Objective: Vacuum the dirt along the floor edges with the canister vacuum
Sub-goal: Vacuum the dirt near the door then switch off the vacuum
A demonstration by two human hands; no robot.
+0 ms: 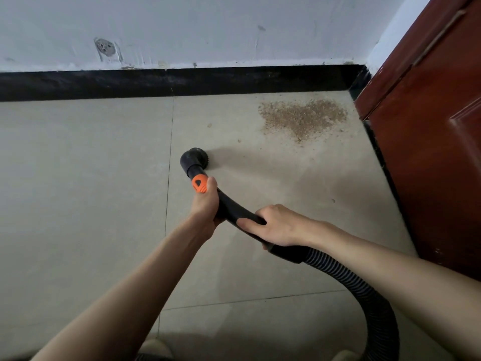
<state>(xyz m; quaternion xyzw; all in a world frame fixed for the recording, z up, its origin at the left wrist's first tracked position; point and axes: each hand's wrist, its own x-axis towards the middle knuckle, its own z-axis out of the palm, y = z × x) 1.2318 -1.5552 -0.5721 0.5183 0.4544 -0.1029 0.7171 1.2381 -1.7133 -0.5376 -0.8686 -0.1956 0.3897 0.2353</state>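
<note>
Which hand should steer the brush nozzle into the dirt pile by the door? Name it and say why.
Left. The left hand grips the wand right behind the brush nozzle, so it aims the nozzle at the dirt pile. The right hand holds farther back, near the hose.

We hold the curved tube (234,208) with the left hand (205,204) ahead of the right hand (276,225). The brush head (194,160) sits on the floor (78,178), with the dirt pile (302,117) farther ahead to its right (near the baseboard (156,83) and the door (426,126)). The hose (364,290) trails behind to the right.
</note>
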